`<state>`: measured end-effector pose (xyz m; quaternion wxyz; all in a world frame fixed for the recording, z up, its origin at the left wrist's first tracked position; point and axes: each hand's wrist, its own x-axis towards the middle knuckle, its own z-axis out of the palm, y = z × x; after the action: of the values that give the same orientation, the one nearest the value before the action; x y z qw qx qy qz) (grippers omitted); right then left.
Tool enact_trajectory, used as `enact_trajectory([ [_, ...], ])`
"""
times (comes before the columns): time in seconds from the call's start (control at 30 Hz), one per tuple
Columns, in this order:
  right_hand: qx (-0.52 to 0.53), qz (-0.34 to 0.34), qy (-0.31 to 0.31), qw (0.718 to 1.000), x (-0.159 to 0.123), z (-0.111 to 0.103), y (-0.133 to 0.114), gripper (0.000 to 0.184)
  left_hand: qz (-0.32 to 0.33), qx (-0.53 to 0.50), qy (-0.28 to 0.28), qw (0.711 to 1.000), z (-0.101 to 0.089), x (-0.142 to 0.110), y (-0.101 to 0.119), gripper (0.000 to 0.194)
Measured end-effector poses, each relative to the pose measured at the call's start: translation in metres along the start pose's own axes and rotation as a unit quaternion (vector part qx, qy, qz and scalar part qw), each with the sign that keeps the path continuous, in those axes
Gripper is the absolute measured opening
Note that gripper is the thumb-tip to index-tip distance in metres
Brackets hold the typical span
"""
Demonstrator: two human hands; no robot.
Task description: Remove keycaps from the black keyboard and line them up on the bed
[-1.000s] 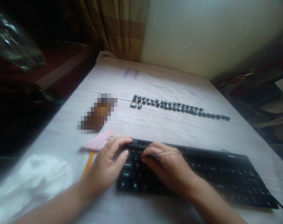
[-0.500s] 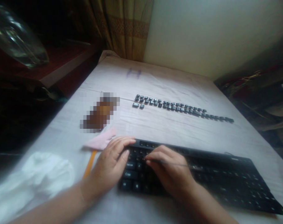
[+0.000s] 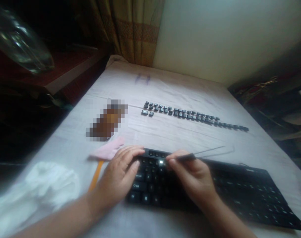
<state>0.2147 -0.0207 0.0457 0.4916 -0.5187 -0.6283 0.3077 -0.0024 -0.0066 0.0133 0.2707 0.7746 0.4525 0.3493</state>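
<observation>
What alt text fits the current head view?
The right hand holds a dark-handled wire tool over a black keyboard; the left hand rests at its left end. Loose keycaps lie in rows beyond, on pale cloth.

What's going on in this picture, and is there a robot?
There's no robot here: those are a person's own bare hands. The camera sits on their head, looking forward and down, so you see roughly what they see. The left hand rests on one end of a black keyboard. The right hand, over the keyboard, holds a thin dark tool. Beyond it, small dark keys lie in rows on a pale sheet. Near the left hand are pink cloth and crumpled white cloth. One brownish thing is blurred into squares, so I can't tell what it is.
</observation>
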Motion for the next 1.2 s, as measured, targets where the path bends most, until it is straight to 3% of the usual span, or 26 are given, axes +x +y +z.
enact_trajectory([
  [0.07, 0.011, -0.002, 0.000, 1.000, -0.001, 0.001, 0.000, 0.012, 0.027, 0.016, -0.006, 1.000, -0.001, -0.002, 0.001, 0.031],
  [0.2, 0.002, -0.081, -0.017, 0.997, -0.003, 0.006, -0.003, 0.019, 0.081, 0.046, -0.024, 0.995, -0.003, -0.007, 0.003, 0.035],
  [0.4, -0.020, -0.159, -0.055, 0.986, -0.005, 0.010, -0.008, 0.024, 0.090, 0.057, -0.027, 0.994, -0.004, -0.009, 0.003, 0.037],
  [0.73, -0.017, -0.170, -0.091, 0.981, -0.008, 0.015, -0.009, 0.016, 0.095, 0.007, -0.019, 0.995, -0.004, -0.007, 0.004, 0.023],
  [1.2, -0.005, -0.172, -0.060, 0.983, -0.008, 0.018, -0.008, 0.022, 0.052, -0.012, -0.020, 0.998, -0.005, -0.004, 0.005, 0.020],
])
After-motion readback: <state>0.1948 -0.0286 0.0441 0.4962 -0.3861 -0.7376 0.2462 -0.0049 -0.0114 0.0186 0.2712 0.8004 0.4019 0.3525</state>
